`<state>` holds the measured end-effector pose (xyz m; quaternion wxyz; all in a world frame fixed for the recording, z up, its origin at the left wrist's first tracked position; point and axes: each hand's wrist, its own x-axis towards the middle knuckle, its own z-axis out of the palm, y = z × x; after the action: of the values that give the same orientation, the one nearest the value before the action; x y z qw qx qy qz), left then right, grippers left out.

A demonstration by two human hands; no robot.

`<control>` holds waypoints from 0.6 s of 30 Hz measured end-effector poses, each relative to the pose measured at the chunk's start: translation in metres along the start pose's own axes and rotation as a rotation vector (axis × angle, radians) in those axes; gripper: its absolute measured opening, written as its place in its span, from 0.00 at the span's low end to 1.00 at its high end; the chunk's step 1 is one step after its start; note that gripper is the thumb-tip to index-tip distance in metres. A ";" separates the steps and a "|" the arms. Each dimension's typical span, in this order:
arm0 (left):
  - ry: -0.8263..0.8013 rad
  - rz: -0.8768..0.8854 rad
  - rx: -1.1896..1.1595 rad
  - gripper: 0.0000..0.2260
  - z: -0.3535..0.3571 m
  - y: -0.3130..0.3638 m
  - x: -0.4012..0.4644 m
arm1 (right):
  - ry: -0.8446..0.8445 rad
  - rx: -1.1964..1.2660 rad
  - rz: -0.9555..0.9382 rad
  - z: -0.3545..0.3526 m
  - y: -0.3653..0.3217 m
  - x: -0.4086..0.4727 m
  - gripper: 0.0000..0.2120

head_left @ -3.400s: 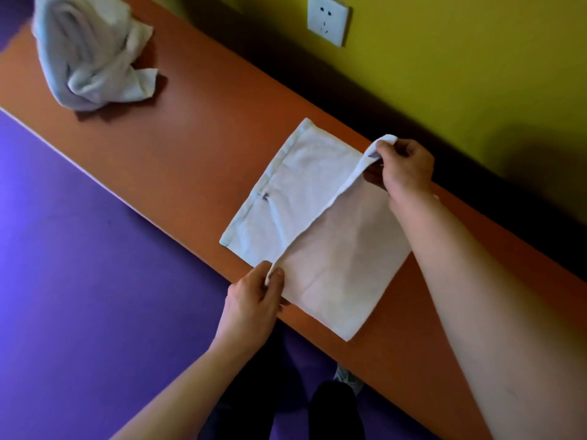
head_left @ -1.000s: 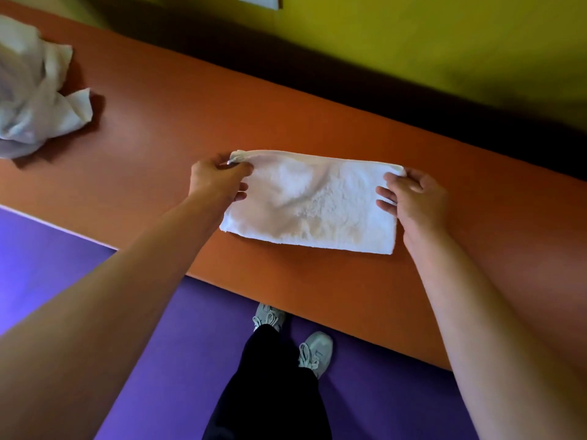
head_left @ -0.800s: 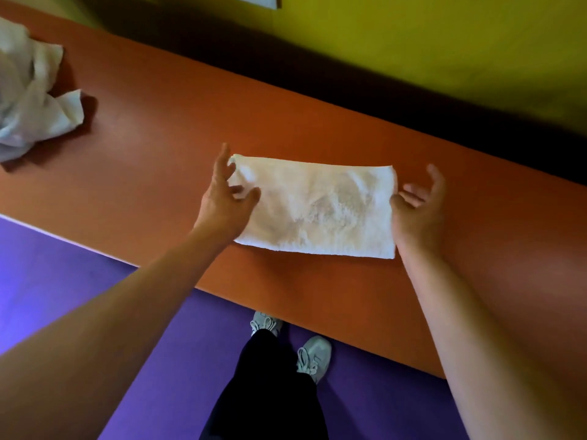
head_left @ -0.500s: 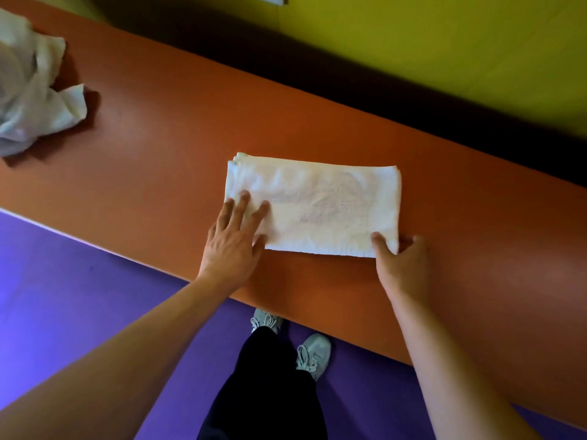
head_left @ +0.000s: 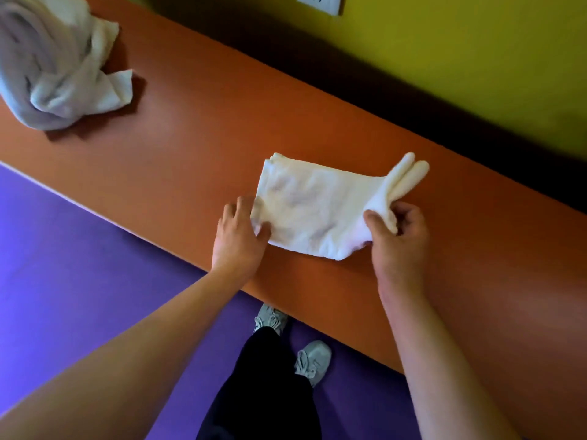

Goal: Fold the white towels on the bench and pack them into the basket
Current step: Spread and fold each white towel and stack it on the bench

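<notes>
A white towel [head_left: 313,206], folded into a narrow rectangle, lies on the orange bench [head_left: 197,128] near its front edge. My left hand [head_left: 239,238] pinches the towel's near left corner. My right hand [head_left: 395,236] grips the right end of the towel and lifts it off the bench, so that end stands up in a fold. A crumpled pile of white towels [head_left: 54,65] sits at the far left of the bench. No basket is in view.
A yellow wall with a white socket [head_left: 319,3] runs behind the bench, with a dark gap between them. The floor [head_left: 79,281] in front is purple. My legs and grey shoes [head_left: 313,360] stand below the bench edge.
Both hands went from pressing flat on the folded towel to gripping it. The right end has been raised off the bench. The view has shifted, showing more of the crumpled pile.
</notes>
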<state>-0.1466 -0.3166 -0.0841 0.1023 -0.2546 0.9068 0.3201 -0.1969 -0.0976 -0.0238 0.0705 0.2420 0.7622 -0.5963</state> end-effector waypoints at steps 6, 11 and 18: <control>-0.067 -0.225 -0.253 0.11 -0.015 -0.012 0.009 | -0.249 -0.291 -0.408 0.082 -0.005 -0.022 0.12; -0.110 -0.473 -0.722 0.25 -0.023 -0.019 0.018 | -0.603 -0.583 -0.345 0.112 0.025 -0.028 0.16; -0.208 -0.332 -0.380 0.24 -0.023 -0.002 0.013 | -0.013 -0.467 -0.132 0.060 0.030 -0.001 0.09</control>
<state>-0.1573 -0.3378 -0.0721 0.1964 -0.3803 0.7609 0.4877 -0.1931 -0.1489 -0.0664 0.0903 0.1652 0.8930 -0.4087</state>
